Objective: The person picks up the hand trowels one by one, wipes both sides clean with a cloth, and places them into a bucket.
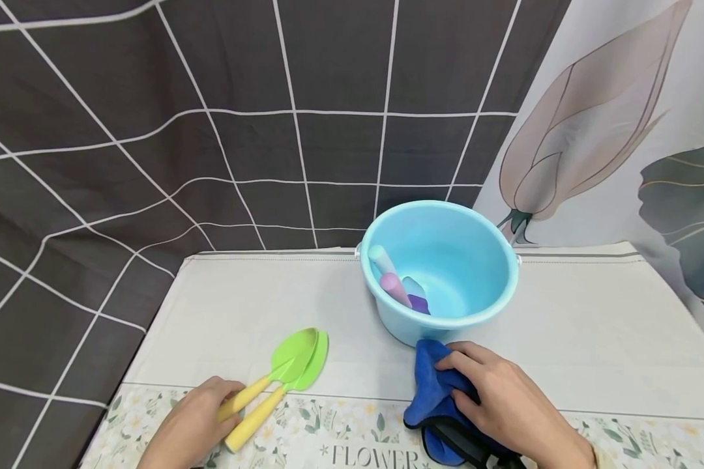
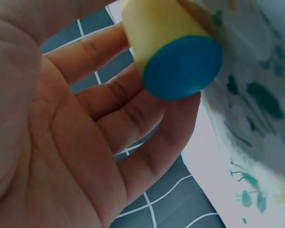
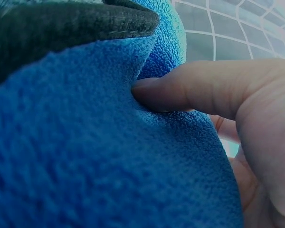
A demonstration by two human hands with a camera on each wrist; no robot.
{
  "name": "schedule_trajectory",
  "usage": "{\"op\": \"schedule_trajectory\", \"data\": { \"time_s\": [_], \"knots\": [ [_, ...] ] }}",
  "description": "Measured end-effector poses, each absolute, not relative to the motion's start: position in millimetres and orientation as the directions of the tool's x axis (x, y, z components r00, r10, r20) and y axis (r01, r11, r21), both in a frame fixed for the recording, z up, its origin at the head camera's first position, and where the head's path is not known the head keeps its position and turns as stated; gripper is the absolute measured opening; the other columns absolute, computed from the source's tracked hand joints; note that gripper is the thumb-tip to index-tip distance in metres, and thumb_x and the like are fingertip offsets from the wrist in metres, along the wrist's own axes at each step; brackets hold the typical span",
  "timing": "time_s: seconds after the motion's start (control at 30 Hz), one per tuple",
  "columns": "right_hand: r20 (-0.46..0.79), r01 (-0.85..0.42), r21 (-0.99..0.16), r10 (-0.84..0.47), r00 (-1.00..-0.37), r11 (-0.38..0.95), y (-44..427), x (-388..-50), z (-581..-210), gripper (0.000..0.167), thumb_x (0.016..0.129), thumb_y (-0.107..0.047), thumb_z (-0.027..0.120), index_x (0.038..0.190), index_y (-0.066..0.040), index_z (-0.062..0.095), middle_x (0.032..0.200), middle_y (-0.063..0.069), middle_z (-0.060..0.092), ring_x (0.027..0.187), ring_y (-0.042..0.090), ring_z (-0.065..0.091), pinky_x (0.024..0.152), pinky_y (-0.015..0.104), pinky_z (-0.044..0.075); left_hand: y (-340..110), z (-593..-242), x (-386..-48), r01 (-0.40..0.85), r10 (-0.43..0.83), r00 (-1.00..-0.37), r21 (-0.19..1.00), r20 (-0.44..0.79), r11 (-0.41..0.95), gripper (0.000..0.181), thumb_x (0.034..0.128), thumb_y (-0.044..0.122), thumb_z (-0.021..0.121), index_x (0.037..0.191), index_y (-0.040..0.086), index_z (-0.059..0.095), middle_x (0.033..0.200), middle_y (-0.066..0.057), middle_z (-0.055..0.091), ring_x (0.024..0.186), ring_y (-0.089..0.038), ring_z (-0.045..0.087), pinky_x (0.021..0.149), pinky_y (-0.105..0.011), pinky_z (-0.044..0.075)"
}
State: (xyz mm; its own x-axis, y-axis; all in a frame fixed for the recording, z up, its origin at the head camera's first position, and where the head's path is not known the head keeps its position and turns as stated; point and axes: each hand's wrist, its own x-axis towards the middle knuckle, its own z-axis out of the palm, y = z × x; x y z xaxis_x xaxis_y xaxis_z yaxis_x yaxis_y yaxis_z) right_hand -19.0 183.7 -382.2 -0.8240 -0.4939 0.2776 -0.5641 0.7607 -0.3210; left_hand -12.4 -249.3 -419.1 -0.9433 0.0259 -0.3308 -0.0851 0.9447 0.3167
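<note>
At the lower left, my left hand point(image 1: 193, 420) pinches the yellow handle of a green toy shovel point(image 1: 294, 352). A second green toy shovel point(image 1: 257, 419) lies alongside, its blade partly hidden under the first. The left wrist view shows the held handle's end point(image 2: 183, 66) against my fingers. My right hand point(image 1: 498, 394) holds a blue cloth with black edging point(image 1: 428, 391), bunched in front of the bucket. Close up in the right wrist view, the thumb point(image 3: 180, 90) presses into the fuzzy cloth point(image 3: 99, 142).
A light blue bucket point(image 1: 392, 319) stands at the back of the table, with a pink-handled item point(image 1: 394, 286) and a pale blue-handled item point(image 1: 381, 258) inside. The white table cover point(image 1: 240, 299) has a floral front band. Dark checked fabric point(image 1: 340, 65) hangs behind.
</note>
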Motion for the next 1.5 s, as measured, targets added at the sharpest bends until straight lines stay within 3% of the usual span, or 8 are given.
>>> {"op": "schedule_trajectory", "data": {
  "time_s": [0.4,0.83,1.2,1.5],
  "knots": [
    [0.282,-0.561,-0.331,-0.488,-0.826,0.758,183.6,-18.5,-382.9,0.045,0.070,-0.009,0.087,0.108,-0.023,0.068,0.117,-0.004,0.064,0.100,0.011,0.066,0.076,0.031,0.057,-248.6,-423.4,-14.5,-0.087,0.023,-0.942,0.310,-0.336,0.947,0.033,0.0790,0.016,0.085,0.108,0.010,0.070,0.087,0.005,0.059,0.075,-0.011,0.053,0.069,-0.036,0.050],
    [0.298,-0.568,-0.325,-0.488,-0.821,0.756,183.9,-18.7,-382.4,0.045,0.069,-0.009,0.087,0.108,-0.023,0.068,0.117,-0.004,0.064,0.100,0.011,0.066,0.076,0.032,0.057,-248.7,-420.6,-12.7,-0.096,0.008,-0.955,0.334,-0.297,0.938,0.029,0.0878,0.012,0.075,0.114,0.007,0.063,0.076,0.004,0.053,0.063,-0.013,0.047,0.057,-0.032,0.041],
    [0.315,-0.573,-0.319,-0.485,-0.815,0.755,184.2,-18.9,-383.0,0.046,0.068,-0.009,0.088,0.107,-0.023,0.068,0.116,-0.005,0.064,0.099,0.009,0.065,0.076,0.032,0.057,-247.4,-412.8,-11.6,-0.038,0.034,-0.971,0.292,-0.238,0.956,0.029,0.0899,0.020,0.076,0.114,0.005,0.070,0.077,0.005,0.053,0.066,-0.012,0.046,0.061,-0.033,0.045],
    [0.322,-0.557,-0.320,-0.465,-0.825,0.767,182.3,-18.9,-381.2,0.048,0.069,-0.009,0.088,0.111,-0.022,0.068,0.116,-0.004,0.064,0.100,0.010,0.065,0.076,0.033,0.057,-245.2,-405.3,-11.9,0.024,0.070,-0.983,0.263,-0.167,0.964,0.030,0.0912,0.020,0.075,0.116,0.004,0.068,0.091,0.004,0.063,0.074,-0.010,0.054,0.067,-0.037,0.051]
  ]
}}
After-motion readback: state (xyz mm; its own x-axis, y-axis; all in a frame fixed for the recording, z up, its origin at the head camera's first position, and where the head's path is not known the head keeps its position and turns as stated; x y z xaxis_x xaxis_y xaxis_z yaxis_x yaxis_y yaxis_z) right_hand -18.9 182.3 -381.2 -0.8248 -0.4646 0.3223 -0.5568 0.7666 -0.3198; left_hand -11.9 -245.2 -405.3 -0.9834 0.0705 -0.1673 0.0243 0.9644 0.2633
